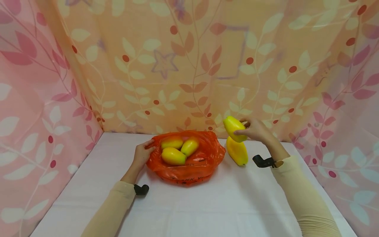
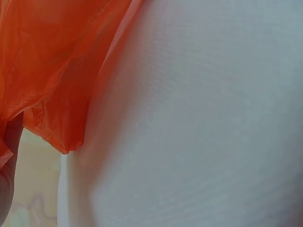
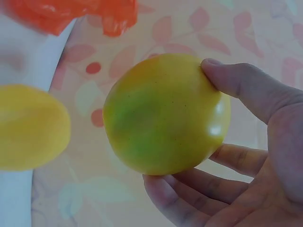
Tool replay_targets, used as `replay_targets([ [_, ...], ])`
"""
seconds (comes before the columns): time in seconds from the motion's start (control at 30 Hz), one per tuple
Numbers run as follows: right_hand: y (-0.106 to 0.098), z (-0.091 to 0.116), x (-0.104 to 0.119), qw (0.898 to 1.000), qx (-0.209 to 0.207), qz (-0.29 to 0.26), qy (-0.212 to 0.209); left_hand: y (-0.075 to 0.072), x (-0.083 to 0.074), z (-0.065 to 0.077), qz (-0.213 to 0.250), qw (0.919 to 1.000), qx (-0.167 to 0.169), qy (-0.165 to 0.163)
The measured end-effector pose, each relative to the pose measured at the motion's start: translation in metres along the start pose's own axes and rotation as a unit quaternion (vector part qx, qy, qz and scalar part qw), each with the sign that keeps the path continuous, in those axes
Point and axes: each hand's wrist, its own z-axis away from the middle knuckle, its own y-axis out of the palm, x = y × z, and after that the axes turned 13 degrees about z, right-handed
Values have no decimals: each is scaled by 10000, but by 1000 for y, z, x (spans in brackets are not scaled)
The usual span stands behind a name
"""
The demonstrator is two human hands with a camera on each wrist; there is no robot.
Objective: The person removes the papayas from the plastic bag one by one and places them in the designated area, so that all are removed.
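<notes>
My right hand [image 1: 256, 130] grips a yellow papaya [image 3: 163, 116] with a green patch, its thumb on one side and fingertips on the other, held above the table. Just below it, a second yellow papaya [image 1: 238, 153] lies on the white cloth. An orange-red plastic bag [image 1: 189, 172] spreads open on the table, with three yellow papayas [image 1: 173, 156] inside. At the bag's left edge, my left hand [image 1: 142, 153] holds the plastic. In the left wrist view only a small part of that hand shows against the bag [image 2: 52, 80].
The table has a white cloth [image 1: 189, 217]. A patterned orange curtain [image 1: 189, 65] hangs behind it, with pink leafy curtains at both sides. Dark wrist cameras [image 1: 263, 161] sit at the cuffs of the beige sleeves [image 1: 299, 194].
</notes>
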Motion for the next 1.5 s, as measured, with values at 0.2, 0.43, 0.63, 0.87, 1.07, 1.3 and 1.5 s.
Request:
replay_targets([
  [0.2, 0, 1, -19, 9994, 9, 108, 333, -1, 1, -1, -21, 10000, 13, -48],
  [0.43, 2, 1, -41, 9976, 124, 63, 674, -1, 2, -2, 18, 10000, 16, 40],
  [0.63, 10, -2, -63, 9956, 204, -42, 909, 0, 2, -2, 40, 10000, -7, -10],
  [0.87, 22, -4, -85, 9925, 236, -158, 1190, 1, 2, -3, 66, 10000, -53, -9],
  [1.07, 37, -6, -101, 9890, 380, -259, 1406, 0, 5, -2, 61, 10000, -34, -29],
  [1.3, 53, -13, -112, 9833, 626, -445, 1653, -1, 7, -1, 48, 10000, -20, -29],
  [1.5, 62, -14, -118, 9806, 652, -339, 1818, 0, 4, -2, -15, 10000, -75, -16],
])
